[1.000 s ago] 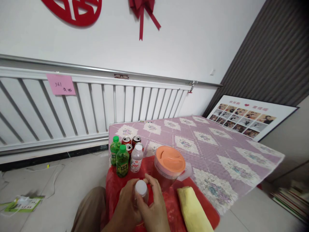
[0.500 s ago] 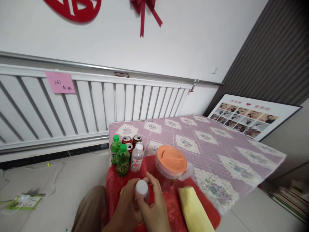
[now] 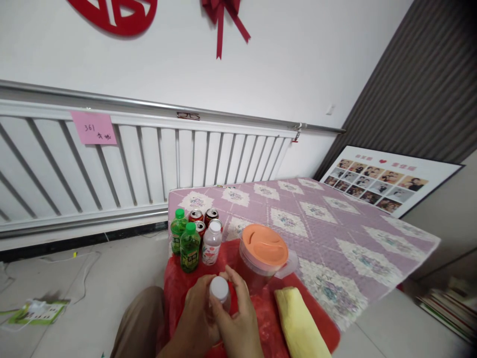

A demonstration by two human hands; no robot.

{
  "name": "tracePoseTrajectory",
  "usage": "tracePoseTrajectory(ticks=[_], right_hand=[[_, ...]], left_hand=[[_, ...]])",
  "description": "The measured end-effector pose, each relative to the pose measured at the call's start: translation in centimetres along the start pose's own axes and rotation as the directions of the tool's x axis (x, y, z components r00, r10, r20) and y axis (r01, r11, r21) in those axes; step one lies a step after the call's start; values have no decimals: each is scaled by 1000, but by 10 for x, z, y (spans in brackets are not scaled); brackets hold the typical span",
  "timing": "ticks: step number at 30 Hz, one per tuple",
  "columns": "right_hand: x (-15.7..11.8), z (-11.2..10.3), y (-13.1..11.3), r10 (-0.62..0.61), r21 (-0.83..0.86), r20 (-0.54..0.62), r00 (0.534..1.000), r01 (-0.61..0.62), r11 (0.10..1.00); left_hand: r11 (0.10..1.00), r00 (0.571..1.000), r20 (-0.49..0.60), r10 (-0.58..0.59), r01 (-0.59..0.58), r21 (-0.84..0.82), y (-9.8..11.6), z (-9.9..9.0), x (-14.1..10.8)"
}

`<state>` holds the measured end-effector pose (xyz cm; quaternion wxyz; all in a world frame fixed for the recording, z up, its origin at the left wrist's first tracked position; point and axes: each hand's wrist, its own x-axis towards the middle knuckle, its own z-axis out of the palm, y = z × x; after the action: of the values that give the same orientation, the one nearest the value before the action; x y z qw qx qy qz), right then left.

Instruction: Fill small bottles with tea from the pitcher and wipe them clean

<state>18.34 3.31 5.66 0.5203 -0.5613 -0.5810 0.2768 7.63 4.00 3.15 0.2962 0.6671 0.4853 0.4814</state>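
Between my two hands, upright over the red plastic sheet (image 3: 266, 318), is a small bottle with a white cap (image 3: 219, 288). My left hand (image 3: 201, 308) wraps its left side, and my right hand (image 3: 238, 311) closes round the right side, thumb just below the cap. Most of the bottle's body is hidden by my fingers. Just beyond stands a similar white-capped bottle (image 3: 211, 246) with a floral label, beside two green bottles (image 3: 190, 248) (image 3: 178, 228). Several opened red drink cans (image 3: 196, 215) cluster behind them.
Right of my hands stands a clear pitcher with an orange lid (image 3: 265, 245). A rolled yellow cloth-like bundle (image 3: 301, 323) lies nearer me. The quilted bed cover (image 3: 290, 219) reaches back to a white radiator (image 3: 149, 164). A power strip (image 3: 39, 312) lies on the floor at left.
Both hands stay round the white-capped bottle, with only a very slight shift of the right fingers. The other things have not moved.
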Motion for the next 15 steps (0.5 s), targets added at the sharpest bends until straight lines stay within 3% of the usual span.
tracePoseTrajectory(ticks=[8,12,15], right_hand=[[-1,-7,3,51,203,148,988,-81,976],[0,-11,-1,44,203,242,969,-95,974],[0,-11,-3,60,182,224,973,-102,978]], left_hand=[[998,1000,-24,-17,18,65,-10,2,-5],[999,1000,-3,-14,14,52,-8,1,-4],[999,999,-6,-38,38,38,-6,2,-3]])
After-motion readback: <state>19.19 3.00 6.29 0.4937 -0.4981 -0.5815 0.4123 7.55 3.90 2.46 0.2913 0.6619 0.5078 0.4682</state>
